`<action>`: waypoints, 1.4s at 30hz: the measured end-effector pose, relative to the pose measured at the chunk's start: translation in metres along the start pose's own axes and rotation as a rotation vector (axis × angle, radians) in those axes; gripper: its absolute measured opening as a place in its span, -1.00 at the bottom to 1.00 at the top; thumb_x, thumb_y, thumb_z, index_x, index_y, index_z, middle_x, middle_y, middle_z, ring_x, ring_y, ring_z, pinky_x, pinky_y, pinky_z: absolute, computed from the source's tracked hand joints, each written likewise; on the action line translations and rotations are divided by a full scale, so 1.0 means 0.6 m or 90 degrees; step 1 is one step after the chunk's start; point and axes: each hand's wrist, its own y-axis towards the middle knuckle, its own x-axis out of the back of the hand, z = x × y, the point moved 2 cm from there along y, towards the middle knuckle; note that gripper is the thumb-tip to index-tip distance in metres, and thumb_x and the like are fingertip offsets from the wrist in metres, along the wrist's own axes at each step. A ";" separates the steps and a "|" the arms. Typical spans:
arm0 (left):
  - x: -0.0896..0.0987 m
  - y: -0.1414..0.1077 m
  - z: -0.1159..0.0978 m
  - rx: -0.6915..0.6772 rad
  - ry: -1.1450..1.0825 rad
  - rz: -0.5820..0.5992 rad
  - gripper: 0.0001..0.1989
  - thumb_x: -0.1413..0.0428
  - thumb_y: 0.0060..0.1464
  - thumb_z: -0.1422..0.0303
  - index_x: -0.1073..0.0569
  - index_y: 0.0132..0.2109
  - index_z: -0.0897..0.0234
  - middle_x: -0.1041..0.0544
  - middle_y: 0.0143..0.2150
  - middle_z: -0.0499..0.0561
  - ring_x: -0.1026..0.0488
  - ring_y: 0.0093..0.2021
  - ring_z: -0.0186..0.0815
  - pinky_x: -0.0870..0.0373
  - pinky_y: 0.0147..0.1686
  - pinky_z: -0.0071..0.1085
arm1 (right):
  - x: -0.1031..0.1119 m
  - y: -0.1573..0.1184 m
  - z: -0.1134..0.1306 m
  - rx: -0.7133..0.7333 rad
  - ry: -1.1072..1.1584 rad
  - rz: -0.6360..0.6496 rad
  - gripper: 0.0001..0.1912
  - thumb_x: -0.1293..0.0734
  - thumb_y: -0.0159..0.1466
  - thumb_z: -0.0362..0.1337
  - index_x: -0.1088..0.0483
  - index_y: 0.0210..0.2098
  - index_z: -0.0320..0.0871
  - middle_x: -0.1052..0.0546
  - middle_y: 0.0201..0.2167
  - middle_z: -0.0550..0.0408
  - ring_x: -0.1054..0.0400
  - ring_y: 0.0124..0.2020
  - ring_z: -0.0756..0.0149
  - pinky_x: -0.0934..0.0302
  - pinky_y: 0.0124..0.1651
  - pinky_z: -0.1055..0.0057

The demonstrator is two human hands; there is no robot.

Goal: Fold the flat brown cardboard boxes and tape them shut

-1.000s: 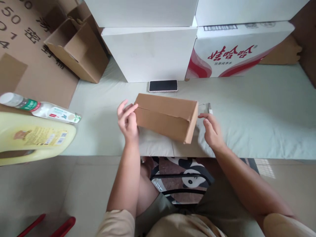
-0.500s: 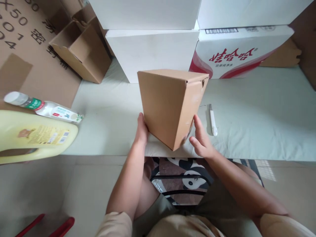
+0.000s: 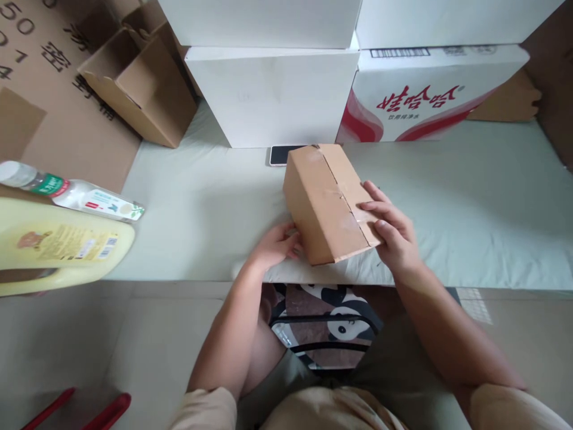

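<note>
A brown cardboard box [image 3: 320,206] is tilted between my two hands, its taped seam turned up toward me. My left hand [image 3: 278,243] closes on its lower left edge, with the fingertips partly hidden by the box. On the opposite side, my right hand [image 3: 396,233] grips the right edge near the front corner, fingers lying on the top by the clear tape. Just behind the box, a phone [image 3: 279,156] with a dark screen lies on the pale green cloth [image 3: 215,221], partly covered by the box. The white utility knife seen earlier is hidden now.
White cartons [image 3: 273,95] are stacked along the back, one with red lettering [image 3: 416,101]. At left stand an open cardboard box [image 3: 152,89] and a large printed carton [image 3: 98,143], with a clear bottle [image 3: 94,197] and a yellow jug [image 3: 67,239] before them.
The box has been tipped and turned, so its taped face now shows upward. My right hand moved up onto its edge. The phone came into view; the utility knife became hidden.
</note>
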 end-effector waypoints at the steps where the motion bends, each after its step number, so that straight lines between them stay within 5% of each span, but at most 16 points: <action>1: 0.008 0.004 0.001 -0.050 0.035 -0.094 -0.50 -0.16 0.27 0.03 -0.53 0.18 0.27 -0.72 -0.23 0.17 -0.71 -0.22 -0.05 -0.64 -0.28 -0.20 | -0.002 0.002 -0.001 -0.010 -0.003 0.017 -0.66 -0.36 0.40 0.07 -0.61 0.05 0.12 -0.35 0.49 0.12 -0.04 0.60 -0.11 -0.04 0.57 -0.22; 3: 0.027 0.007 -0.008 -0.233 0.101 -0.328 -0.46 -0.13 0.29 -0.02 -0.53 0.19 0.28 -0.71 0.03 0.27 -0.67 0.09 0.04 -0.66 0.02 -0.06 | -0.014 0.002 -0.002 -0.023 0.003 0.066 -0.63 -0.37 0.40 0.09 -0.60 0.08 0.11 -0.34 0.50 0.07 -0.08 0.59 -0.08 -0.11 0.54 -0.19; 5: 0.037 0.002 -0.026 -0.486 0.167 -0.474 -0.46 -0.03 0.37 -0.02 -0.48 0.27 0.22 -0.60 0.28 0.24 -0.50 0.37 0.02 -0.48 0.34 0.04 | -0.031 0.001 0.002 -0.020 0.014 0.116 -0.62 -0.36 0.41 0.10 -0.58 0.10 0.10 -0.30 0.52 0.04 -0.10 0.59 -0.04 -0.14 0.53 -0.15; 7: 0.034 0.000 -0.041 -0.698 0.247 -0.474 -0.53 0.07 0.45 0.05 -0.48 0.28 0.15 -0.55 0.34 0.14 -0.38 0.47 -0.05 -0.24 0.52 0.08 | -0.044 0.001 0.009 -0.011 0.015 0.152 -0.62 -0.33 0.44 0.09 -0.57 0.11 0.09 -0.30 0.53 0.03 -0.12 0.58 -0.01 -0.15 0.52 -0.13; 9: 0.026 0.004 -0.048 -0.772 0.300 -0.456 -0.55 0.15 0.48 0.10 -0.49 0.26 0.10 -0.55 0.32 0.08 -0.38 0.46 -0.09 -0.13 0.57 0.08 | -0.047 0.005 0.014 0.003 0.000 0.175 -0.59 -0.28 0.46 0.10 -0.56 0.12 0.08 -0.35 0.50 0.01 -0.20 0.54 -0.01 -0.19 0.50 -0.10; 13: 0.013 0.018 -0.041 -0.762 0.303 -0.474 -0.46 0.29 0.50 0.09 -0.46 0.26 0.12 -0.52 0.30 0.10 -0.34 0.48 -0.08 -0.09 0.59 0.10 | -0.003 0.016 0.004 0.005 -0.139 0.031 -0.51 -0.17 0.49 0.14 -0.54 0.08 0.01 -0.65 0.09 -0.07 -0.54 0.15 0.05 -0.42 0.20 0.01; 16: 0.008 0.023 -0.036 -0.757 0.301 -0.504 -0.43 0.34 0.50 0.06 -0.47 0.24 0.12 -0.53 0.27 0.10 -0.32 0.48 -0.09 -0.13 0.57 0.09 | 0.050 0.017 -0.018 -0.111 -0.431 -0.115 -0.59 -0.29 0.37 0.06 -0.52 0.01 -0.07 -0.63 -0.13 -0.10 -0.53 -0.20 0.11 -0.43 -0.07 0.10; 20: 0.007 0.024 -0.036 -0.782 0.280 -0.499 -0.47 0.32 0.50 0.10 -0.45 0.26 0.10 -0.50 0.29 0.09 -0.31 0.49 -0.11 -0.13 0.58 0.07 | 0.087 0.009 -0.040 -0.308 -0.704 -0.022 -0.29 -0.36 0.24 0.03 -0.38 0.31 -0.12 -0.56 0.08 -0.27 -0.52 -0.13 -0.03 -0.37 -0.14 0.07; 23: 0.007 0.027 -0.034 -0.761 0.271 -0.494 -0.45 0.31 0.50 0.05 -0.45 0.26 0.10 -0.49 0.31 0.09 -0.28 0.51 -0.06 -0.08 0.59 0.10 | 0.089 0.006 -0.038 -0.399 -0.748 0.060 -0.31 -0.31 0.26 -0.03 -0.35 0.34 -0.11 -0.63 -0.05 -0.20 -0.52 -0.14 -0.09 -0.32 -0.18 0.11; 26: 0.006 0.029 -0.031 -0.745 0.264 -0.499 -0.44 0.32 0.49 0.03 -0.46 0.24 0.11 -0.50 0.29 0.09 -0.24 0.54 -0.04 -0.06 0.59 0.10 | 0.084 0.008 -0.025 -0.424 -0.648 0.029 -0.28 -0.33 0.18 -0.12 -0.34 0.33 -0.08 -0.64 -0.24 -0.06 -0.45 -0.32 0.06 -0.25 -0.25 0.20; 30: 0.005 0.028 -0.033 -0.756 0.262 -0.501 -0.47 0.30 0.50 0.09 -0.46 0.23 0.11 -0.51 0.27 0.09 -0.25 0.53 -0.07 -0.10 0.59 0.08 | 0.069 0.005 -0.003 -0.419 -0.172 -0.051 -0.54 -0.29 0.12 -0.14 -0.44 0.02 0.00 -0.50 -0.46 0.13 -0.24 -0.52 0.27 -0.12 -0.41 0.32; 34: 0.004 0.025 -0.037 -0.760 0.261 -0.492 -0.47 0.30 0.50 0.07 -0.45 0.24 0.10 -0.51 0.27 0.08 -0.25 0.54 -0.07 -0.07 0.60 0.09 | 0.055 0.008 0.019 -0.295 0.229 -0.111 -0.75 -0.29 0.10 -0.11 -0.38 -0.20 0.10 -0.38 -0.47 0.18 -0.21 -0.47 0.28 -0.13 -0.36 0.32; 38: 0.003 0.023 -0.039 -0.758 0.260 -0.494 -0.46 0.30 0.50 0.06 -0.47 0.24 0.11 -0.51 0.28 0.09 -0.27 0.52 -0.07 -0.09 0.59 0.09 | 0.038 0.024 0.028 -0.207 0.278 -0.148 -0.80 -0.36 0.20 0.00 -0.33 -0.26 0.11 -0.17 -0.53 0.24 -0.04 -0.52 0.31 -0.07 -0.40 0.34; 42: 0.001 0.021 -0.039 -0.734 0.263 -0.491 -0.42 0.31 0.50 0.02 -0.48 0.22 0.13 -0.51 0.28 0.13 -0.26 0.52 -0.05 -0.08 0.58 0.11 | 0.008 0.025 0.068 -0.058 0.142 -0.202 -0.67 -0.36 0.26 0.14 -0.31 -0.28 0.05 -0.09 -0.62 0.30 -0.01 -0.62 0.35 0.05 -0.51 0.36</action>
